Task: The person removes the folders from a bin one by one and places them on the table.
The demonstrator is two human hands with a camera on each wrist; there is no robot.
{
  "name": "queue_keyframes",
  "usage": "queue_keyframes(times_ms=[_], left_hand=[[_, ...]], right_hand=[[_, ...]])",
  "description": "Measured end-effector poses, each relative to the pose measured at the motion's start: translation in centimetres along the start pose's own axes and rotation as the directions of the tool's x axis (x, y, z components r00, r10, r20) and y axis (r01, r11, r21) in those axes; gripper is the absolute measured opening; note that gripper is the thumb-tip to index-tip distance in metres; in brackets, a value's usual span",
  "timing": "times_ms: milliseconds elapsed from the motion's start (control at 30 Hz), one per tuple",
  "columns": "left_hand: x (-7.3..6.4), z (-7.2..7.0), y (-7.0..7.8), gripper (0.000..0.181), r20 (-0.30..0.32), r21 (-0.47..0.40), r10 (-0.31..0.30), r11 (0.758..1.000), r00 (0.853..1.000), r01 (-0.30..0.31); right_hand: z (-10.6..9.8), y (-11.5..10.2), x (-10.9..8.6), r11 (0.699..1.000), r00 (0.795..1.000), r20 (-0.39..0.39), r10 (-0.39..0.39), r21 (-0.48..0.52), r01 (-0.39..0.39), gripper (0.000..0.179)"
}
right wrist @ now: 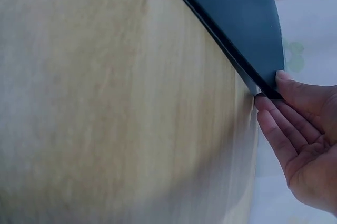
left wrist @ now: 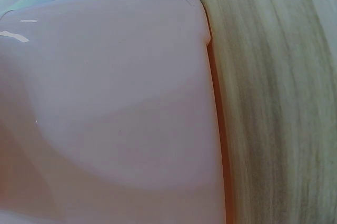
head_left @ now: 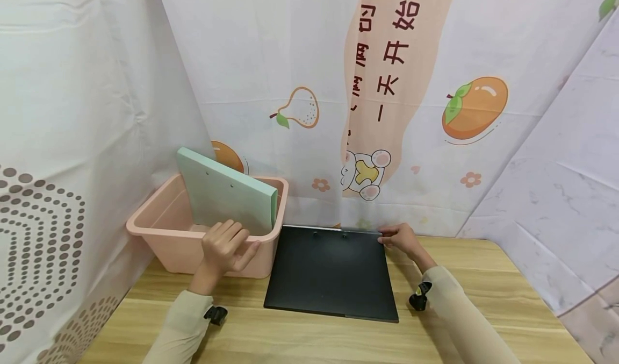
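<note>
In the head view a black file folder [head_left: 333, 272] lies flat on the table, with two small rivets along its far edge. My right hand [head_left: 400, 238] pinches its far right corner; the right wrist view shows the thumb [right wrist: 287, 79] on top and the fingers beneath. To the left stands a pink plastic bin [head_left: 203, 237], with my left hand [head_left: 224, 247] gripping its front rim. A mint-green file folder [head_left: 227, 192] leans upright inside the bin and sticks out above the rim. The bin's outer wall [left wrist: 121, 87] fills much of the left wrist view.
The wooden table [head_left: 290, 340] ends at a printed curtain [head_left: 300, 154] right behind the black folder. A white curtain [head_left: 63, 84] hangs to the left of the bin, and a marbled sheet [head_left: 541, 219] hangs on the right.
</note>
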State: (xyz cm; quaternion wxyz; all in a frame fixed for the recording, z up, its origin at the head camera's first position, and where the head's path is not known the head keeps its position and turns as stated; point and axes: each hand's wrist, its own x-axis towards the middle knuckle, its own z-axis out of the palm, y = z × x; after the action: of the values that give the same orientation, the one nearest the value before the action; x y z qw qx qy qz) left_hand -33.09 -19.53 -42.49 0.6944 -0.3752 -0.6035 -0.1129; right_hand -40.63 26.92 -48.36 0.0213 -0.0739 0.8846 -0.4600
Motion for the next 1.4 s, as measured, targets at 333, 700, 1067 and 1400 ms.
queue_keyframes(times_ms=[333, 700, 1067, 1400], left_hand=[[-0.13, -0.04, 0.01, 0.047, 0.006, 0.001, -0.003, 1.0, 1.0, 0.003], [-0.29, -0.11, -0.01, 0.048, 0.012, 0.005, -0.006, 1.0, 1.0, 0.006], [-0.29, -0.09, -0.08, 0.048, 0.016, 0.006, -0.002, 1.0, 1.0, 0.002], [-0.07, -0.08, -0.02, 0.048, 0.016, 0.012, -0.001, 1.0, 1.0, 0.001]], right_hand=[[0.17, -0.01, -0.2, 1.0, 1.0, -0.015, 0.011, -0.026, -0.012, 0.039], [0.15, 0.16, -0.13, 0.998, 0.999, 0.024, -0.029, -0.061, 0.031, 0.037], [0.13, 0.2, 0.02, 0.996, 0.997, 0.052, -0.05, -0.065, 0.053, 0.038], [0.03, 0.02, -0.1, 0.997, 0.993, 0.095, -0.065, -0.032, 0.068, 0.043]])
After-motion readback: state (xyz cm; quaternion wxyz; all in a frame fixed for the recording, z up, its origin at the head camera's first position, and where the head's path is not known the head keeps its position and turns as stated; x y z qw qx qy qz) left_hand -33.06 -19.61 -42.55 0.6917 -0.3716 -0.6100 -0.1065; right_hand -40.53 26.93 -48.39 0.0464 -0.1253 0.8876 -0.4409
